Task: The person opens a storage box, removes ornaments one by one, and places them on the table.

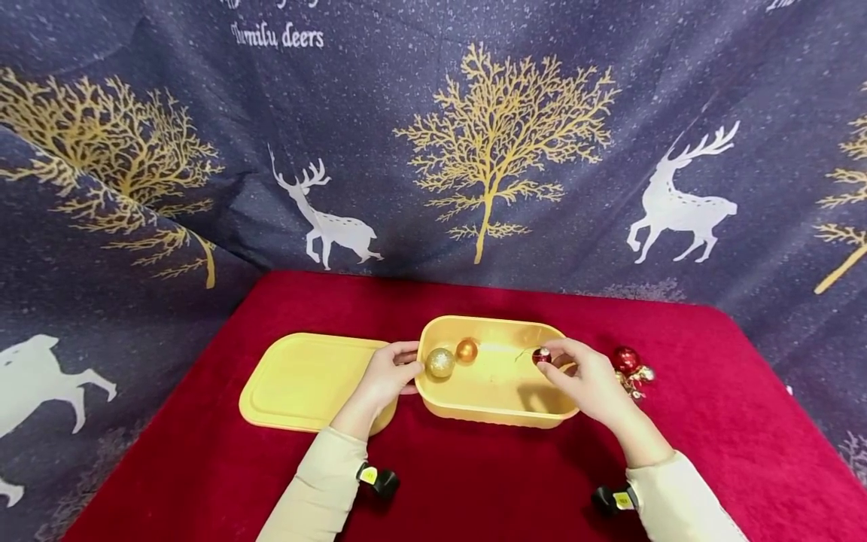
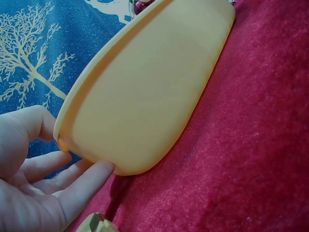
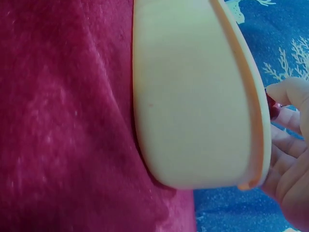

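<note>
While the left hand [image 1: 386,379] is bracing the yellow tub [image 1: 497,410] on the red cloth [image 1: 474,482] with loosely spread fingers, the right hand [image 1: 588,382] is pinching a small red bauble [image 1: 541,355] over its right end.

The tub [image 1: 497,406] stands near the middle of the table [image 1: 474,482]. Left of the tub, just beside it, the lid [image 1: 305,380] lies flat on the table. Inside the tub, at its left end, two baubles [image 1: 440,363] sit side by side. At the tub's left wall rests the left hand [image 1: 386,380]; over its right end the right hand [image 1: 589,384] pinches a small bauble [image 1: 540,355]. Right of the tub, more ornaments [image 1: 630,367] lie in a cluster on the table. Behind the tub hangs the backdrop cloth [image 1: 433,150].
</note>
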`<state>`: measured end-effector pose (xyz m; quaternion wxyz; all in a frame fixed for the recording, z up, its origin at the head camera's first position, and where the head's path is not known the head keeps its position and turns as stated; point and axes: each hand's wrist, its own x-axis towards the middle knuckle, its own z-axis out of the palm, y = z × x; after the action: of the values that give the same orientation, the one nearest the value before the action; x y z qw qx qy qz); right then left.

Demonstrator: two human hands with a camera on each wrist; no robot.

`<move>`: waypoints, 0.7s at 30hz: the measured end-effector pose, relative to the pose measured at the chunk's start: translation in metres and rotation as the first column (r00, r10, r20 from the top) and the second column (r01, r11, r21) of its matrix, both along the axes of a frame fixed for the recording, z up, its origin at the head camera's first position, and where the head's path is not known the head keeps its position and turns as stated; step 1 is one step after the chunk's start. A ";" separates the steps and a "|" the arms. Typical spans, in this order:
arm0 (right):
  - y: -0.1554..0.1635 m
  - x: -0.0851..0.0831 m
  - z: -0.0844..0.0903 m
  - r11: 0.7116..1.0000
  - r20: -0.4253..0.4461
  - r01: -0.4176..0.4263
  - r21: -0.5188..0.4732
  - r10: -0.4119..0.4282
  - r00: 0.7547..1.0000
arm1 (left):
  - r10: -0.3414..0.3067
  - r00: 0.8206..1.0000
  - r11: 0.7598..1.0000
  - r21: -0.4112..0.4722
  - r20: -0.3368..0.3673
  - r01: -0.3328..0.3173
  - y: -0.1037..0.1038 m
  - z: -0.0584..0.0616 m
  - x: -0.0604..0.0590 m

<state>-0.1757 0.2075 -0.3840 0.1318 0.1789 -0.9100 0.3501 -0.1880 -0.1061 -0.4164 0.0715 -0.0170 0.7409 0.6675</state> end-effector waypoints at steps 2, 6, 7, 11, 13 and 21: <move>0.004 0.001 0.000 1.000 -0.017 0.007 -0.004 -0.007 1.000 | -0.002 1.000 1.000 -0.004 -0.002 0.002 0.000 -0.001 0.000; 0.010 0.004 0.002 1.000 -0.048 0.027 -0.016 -0.027 0.998 | -0.003 1.000 1.000 -0.010 0.001 0.003 0.000 -0.003 -0.001; 0.011 0.005 0.002 0.999 -0.050 0.029 -0.019 -0.030 0.998 | -0.005 1.000 1.000 -0.013 -0.001 0.005 0.000 -0.003 -0.001; 0.017 0.007 0.004 0.999 -0.063 0.039 -0.020 -0.041 0.997 | -0.009 1.000 1.000 -0.013 0.002 0.009 -0.001 -0.004 -0.002; 0.020 0.008 0.005 0.999 -0.069 0.039 -0.023 -0.041 0.997 | -0.011 1.000 1.000 -0.009 0.002 0.011 -0.001 -0.003 -0.001; 0.034 0.012 0.005 0.997 -0.070 0.067 -0.030 -0.069 0.995 | -0.007 1.000 1.000 0.006 0.005 0.007 0.000 0.000 0.000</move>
<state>-0.1641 0.2419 -0.3785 0.1782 0.1581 -0.9055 0.3513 -0.1877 -0.1062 -0.4167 0.0759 -0.0157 0.7387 0.6696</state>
